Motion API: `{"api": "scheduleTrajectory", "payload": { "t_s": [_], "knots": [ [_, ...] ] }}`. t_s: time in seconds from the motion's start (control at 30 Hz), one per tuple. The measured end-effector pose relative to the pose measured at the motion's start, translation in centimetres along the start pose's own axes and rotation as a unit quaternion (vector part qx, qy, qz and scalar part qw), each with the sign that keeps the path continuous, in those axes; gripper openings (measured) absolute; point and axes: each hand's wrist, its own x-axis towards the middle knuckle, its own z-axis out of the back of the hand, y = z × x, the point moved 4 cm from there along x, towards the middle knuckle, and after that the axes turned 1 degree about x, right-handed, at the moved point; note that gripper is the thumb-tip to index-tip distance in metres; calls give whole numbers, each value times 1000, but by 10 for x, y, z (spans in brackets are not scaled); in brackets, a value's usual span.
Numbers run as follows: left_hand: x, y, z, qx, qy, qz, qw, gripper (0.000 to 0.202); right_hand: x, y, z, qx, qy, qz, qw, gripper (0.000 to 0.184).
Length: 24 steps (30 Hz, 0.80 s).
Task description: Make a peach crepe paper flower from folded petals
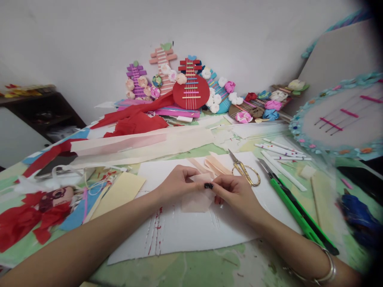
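My left hand (177,184) and my right hand (236,191) meet over a small piece of pale pink crepe paper (196,201) and pinch its upper edge between fingertips. The paper lies on a white board (191,235) marked with cut lines and red stains. Just behind my hands lie several pale pink paper strips (214,164). Gold-handled scissors (245,169) rest to the right of the strips. A green utility knife (295,209) lies further right, beside my right forearm.
Long cream and pink crepe sheets (140,145) and red crepe (136,121) cross the table's back. Paper lute models with paper flowers (191,85) lean on the wall. White rolled sticks (279,151) lie right. A large blue-edged disc (344,119) stands far right; red scraps (24,223) sit left.
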Motion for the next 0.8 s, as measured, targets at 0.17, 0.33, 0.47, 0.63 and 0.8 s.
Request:
{"api": "scheduleTrajectory", "payload": {
  "t_s": [0.17, 0.33, 0.47, 0.63, 0.8],
  "knots": [
    [-1, 0, 0, 14, 16, 5, 1000, 35, 0, -1, 0, 3, -2, -3, 1000, 20],
    [-1, 2, 1, -1, 33, 22, 999, 34, 1, 0, 0, 31, 9, -11, 999, 20],
    [-1, 3, 2, -1, 34, 24, 999, 32, 0, 5, -1, 60, 30, 0, 998, 21],
    [0, 4, 2, 5, 40, 21, 999, 31, -1, 2, -2, 72, 37, -8, 997, 17],
    [0, 5, 2, -3, 45, 17, 999, 33, 0, -2, -3, 58, 35, -10, 998, 17]
  ]
}}
